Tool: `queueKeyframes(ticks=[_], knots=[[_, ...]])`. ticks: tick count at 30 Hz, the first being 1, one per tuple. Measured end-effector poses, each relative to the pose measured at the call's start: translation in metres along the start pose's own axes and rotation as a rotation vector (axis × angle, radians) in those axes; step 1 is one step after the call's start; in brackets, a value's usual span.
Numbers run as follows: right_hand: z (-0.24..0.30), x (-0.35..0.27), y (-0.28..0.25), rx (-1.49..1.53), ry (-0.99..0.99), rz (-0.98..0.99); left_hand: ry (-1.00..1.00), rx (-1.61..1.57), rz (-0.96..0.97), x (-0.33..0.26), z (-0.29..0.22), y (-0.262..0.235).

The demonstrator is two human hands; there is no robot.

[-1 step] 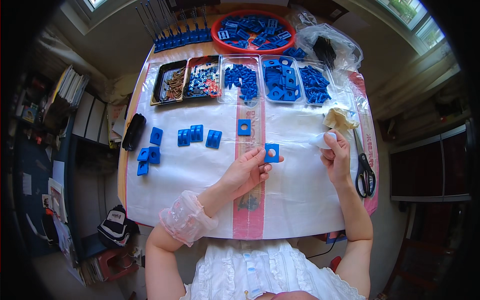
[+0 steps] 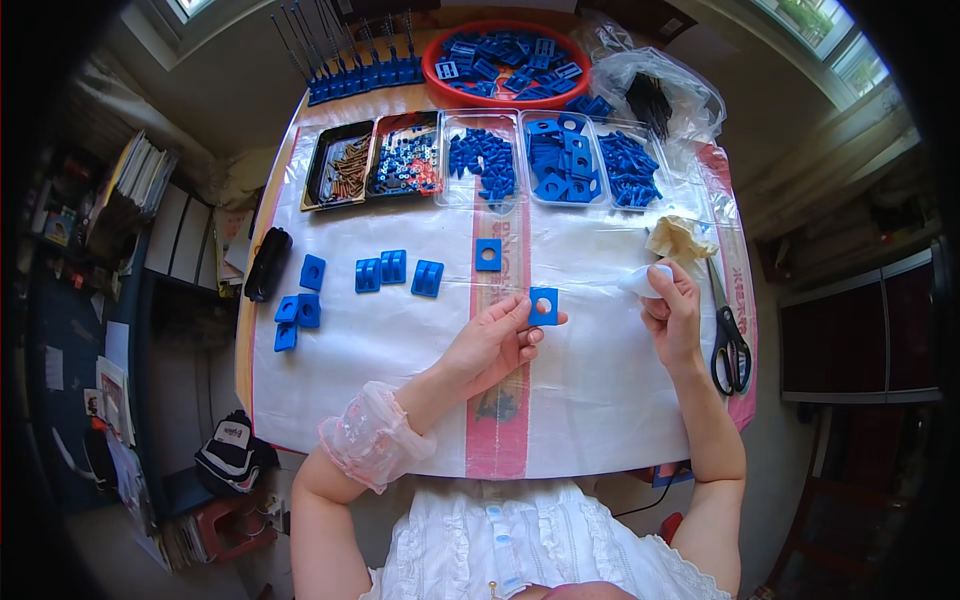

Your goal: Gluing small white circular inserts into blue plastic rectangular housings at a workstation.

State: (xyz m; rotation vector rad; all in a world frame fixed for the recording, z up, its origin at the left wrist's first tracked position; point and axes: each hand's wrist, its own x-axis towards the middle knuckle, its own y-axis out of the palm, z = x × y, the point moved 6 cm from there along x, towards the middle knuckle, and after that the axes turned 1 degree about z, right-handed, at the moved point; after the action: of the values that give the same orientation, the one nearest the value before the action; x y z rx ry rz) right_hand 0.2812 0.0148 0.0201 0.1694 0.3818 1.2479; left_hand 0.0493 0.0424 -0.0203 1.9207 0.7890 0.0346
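Between the thumb and fingers of my left hand is a square blue plastic plate with a round hole through its middle. My right hand is closed round a small white bottle, whose narrow end points left; it is apart from the plate. A similar blue plate lies just beyond my left hand. Farther left on the sheet sit three ridged blue pieces. Several more holed blue plates lie at the table's left side, some overlapping.
Trays of screws, nuts and blue parts line the far side. Behind them stand a red basin, a blue rack with upright rods and a plastic bag. Black-handled scissors, crumpled paper and a black case flank them.
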Motion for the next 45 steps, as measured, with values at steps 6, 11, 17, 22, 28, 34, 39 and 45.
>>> queueKeyframes(ticks=[6, 11, 17, 22, 28, 34, 39, 45], knots=[[-0.0002, 0.0005, -0.0008, -0.016, -0.013, 0.007, -0.006, -0.006, 0.006, 0.0002, 0.0, 0.0006], [-0.0005, 0.0006, -0.0003, -0.022, -0.016, 0.01, 0.002, -0.003, 0.009, -0.0002, 0.0, 0.0], [0.0002, -0.0001, -0.0015, -0.026, -0.014, 0.006, -0.004, -0.002, -0.001, -0.0008, -0.001, 0.0034], [-0.0004, -0.0002, -0.0002, -0.008, -0.007, 0.008, 0.001, 0.002, 0.006, -0.0008, -0.0003, 0.0008], [-0.0018, 0.0006, -0.0016, -0.007, -0.006, 0.004, 0.0, 0.019, 0.01, -0.0005, -0.0005, 0.0009], [0.0014, 0.0003, 0.0, -0.019, -0.016, 0.0, -0.003, 0.004, 0.002, -0.0007, -0.0001, 0.0009], [0.0012, -0.0001, -0.0003, -0.025, -0.011, 0.015, -0.01, -0.016, -0.005, -0.0012, -0.0004, 0.0027], [0.0003, 0.0004, 0.0004, -0.02, -0.007, 0.011, -0.013, -0.002, -0.016, -0.0012, -0.0007, 0.002]])
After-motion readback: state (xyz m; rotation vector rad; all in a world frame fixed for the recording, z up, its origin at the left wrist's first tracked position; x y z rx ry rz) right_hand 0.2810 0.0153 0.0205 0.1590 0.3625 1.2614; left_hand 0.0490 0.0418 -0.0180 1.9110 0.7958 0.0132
